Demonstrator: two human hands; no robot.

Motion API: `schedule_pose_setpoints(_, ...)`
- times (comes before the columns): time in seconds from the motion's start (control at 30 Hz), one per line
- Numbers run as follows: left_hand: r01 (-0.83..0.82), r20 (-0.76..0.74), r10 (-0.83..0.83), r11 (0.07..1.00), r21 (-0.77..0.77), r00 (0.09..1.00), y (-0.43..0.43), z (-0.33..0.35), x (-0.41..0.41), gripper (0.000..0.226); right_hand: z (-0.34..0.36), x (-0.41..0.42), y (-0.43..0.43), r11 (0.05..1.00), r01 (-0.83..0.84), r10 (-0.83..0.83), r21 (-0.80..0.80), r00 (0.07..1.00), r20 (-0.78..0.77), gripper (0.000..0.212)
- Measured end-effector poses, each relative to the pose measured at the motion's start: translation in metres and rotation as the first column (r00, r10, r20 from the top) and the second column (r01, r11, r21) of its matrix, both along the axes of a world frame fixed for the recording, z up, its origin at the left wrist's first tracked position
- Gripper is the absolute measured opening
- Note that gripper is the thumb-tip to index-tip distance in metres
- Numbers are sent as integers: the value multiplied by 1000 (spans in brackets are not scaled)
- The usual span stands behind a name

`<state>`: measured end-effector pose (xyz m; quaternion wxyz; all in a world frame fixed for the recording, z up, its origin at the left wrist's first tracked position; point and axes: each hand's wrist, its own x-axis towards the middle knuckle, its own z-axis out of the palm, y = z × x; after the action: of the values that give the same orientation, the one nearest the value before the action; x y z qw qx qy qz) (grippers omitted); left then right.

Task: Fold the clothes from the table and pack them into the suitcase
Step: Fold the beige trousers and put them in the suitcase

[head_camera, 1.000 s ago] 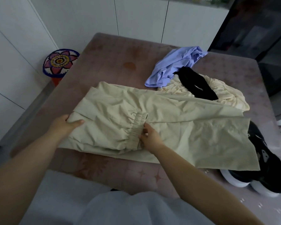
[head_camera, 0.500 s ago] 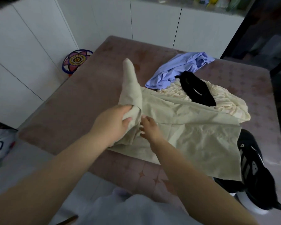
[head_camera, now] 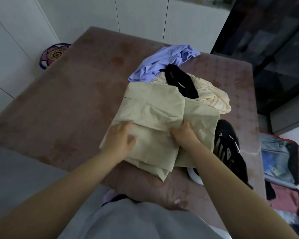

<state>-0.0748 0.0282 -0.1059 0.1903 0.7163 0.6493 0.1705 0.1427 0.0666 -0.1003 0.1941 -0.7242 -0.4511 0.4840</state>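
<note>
Beige woven cloth, one item: trousers (head_camera: pixel 155 118), folded into a rough rectangle of several layers, centre of the frame, lying on the mauve table (head_camera: pixel 67 100) near its front edge; creased, corners uneven, lower layers stepping out at the bottom. Head view, the only one:
- Left hand (head_camera: pixel 121 140): fingers straight and spread, flat on the lower-left part, apparently to smooth and pin the fold.
- Right hand (head_camera: pixel 183 133): at the edge of the top flap, fingertips bent; pinching or merely pressing, I cannot tell. Likely keeps the flap from springing back.
- Upper centre, behind: lilac shirt (head_camera: pixel 164 64), black garment (head_camera: pixel 179 81), cream garment (head_camera: pixel 212 95), heaped and unfolded.
- Just right of the trousers: black shoe (head_camera: pixel 228 149).
- Lower right edge: suitcase (head_camera: pixel 280 159), open, partly filled
</note>
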Motion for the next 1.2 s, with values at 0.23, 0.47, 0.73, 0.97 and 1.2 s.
schedule_pose_setpoints(0.23, -449, 248, 613, 747, -490, 750, 19, -24, -49, 75, 1, -9, 30, 928, -256, 148, 271, 920, 364, 73)
schedule_pose_setpoints(0.47, -284, 339, 515, 791, -541, 788, 12, -20, -47, 56, -7, -53, 80, 832, -500, 392, 242, 837, 381, 27)
schedule_pose_setpoints(0.73, -257, 435, 430, 879, -402, 791, 34, -6, -60, 48, -1, -39, 100, 876, -244, 109, 416, 941, 321, 23)
schedule_pose_setpoints(0.97, -226, 423, 425, 867, -445, 800, 30, -12, -72, 43, -7, -51, 80, 697, -379, 35, 609, 866, 499, 43)
schedule_pose_setpoints(1.2, -262, 343, 464, 828, -495, 817, 40, -13, -70, 29, -28, -69, 67, 773, -634, 448, -10, 535, 716, 53)
